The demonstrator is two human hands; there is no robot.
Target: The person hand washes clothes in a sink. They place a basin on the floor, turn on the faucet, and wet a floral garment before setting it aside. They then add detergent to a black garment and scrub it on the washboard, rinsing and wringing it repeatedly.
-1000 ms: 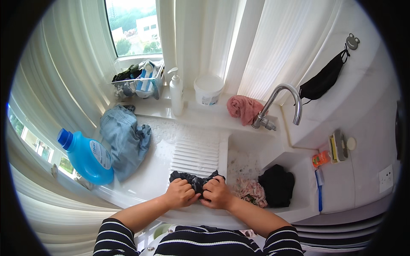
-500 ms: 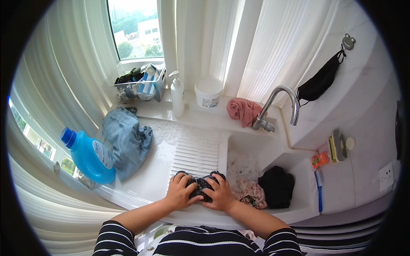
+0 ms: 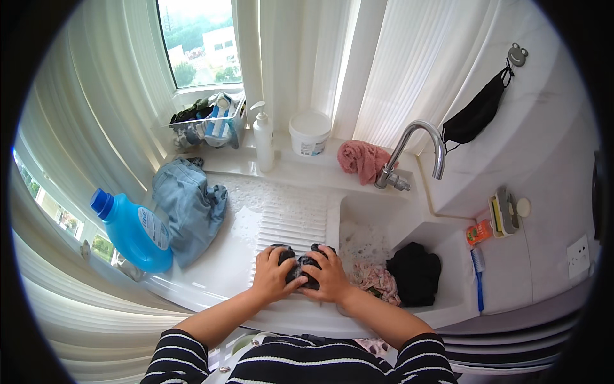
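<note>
A wet black cloth [image 3: 302, 263] with a little foam on it is bunched between my two hands, over the near end of the ribbed washboard [image 3: 294, 221]. My left hand [image 3: 274, 276] is wrapped round its left side, and my right hand [image 3: 327, 276] grips the right side. Both thumbs point inward, nearly meeting at the near edge. Fingers and folds hide what kind of garment it is. Just right of my right hand, a pink patterned cloth [image 3: 378, 280] and a black garment [image 3: 414, 275] lie in the sink basin [image 3: 371, 214], which has suds in it.
Light blue jeans [image 3: 188, 208] and a blue detergent bottle [image 3: 137, 233] stand to the left. Along the back are a clear bin [image 3: 217, 125], a pump bottle [image 3: 263, 141], a white tub [image 3: 310, 133], a pink towel [image 3: 363, 161] and the faucet [image 3: 416, 147]. A blue brush [image 3: 478, 275] lies right of the basin.
Both hands have pushed slightly away from me along the washboard, squeezing the black cloth into a more compact bunch. The whole view has shifted slightly.
</note>
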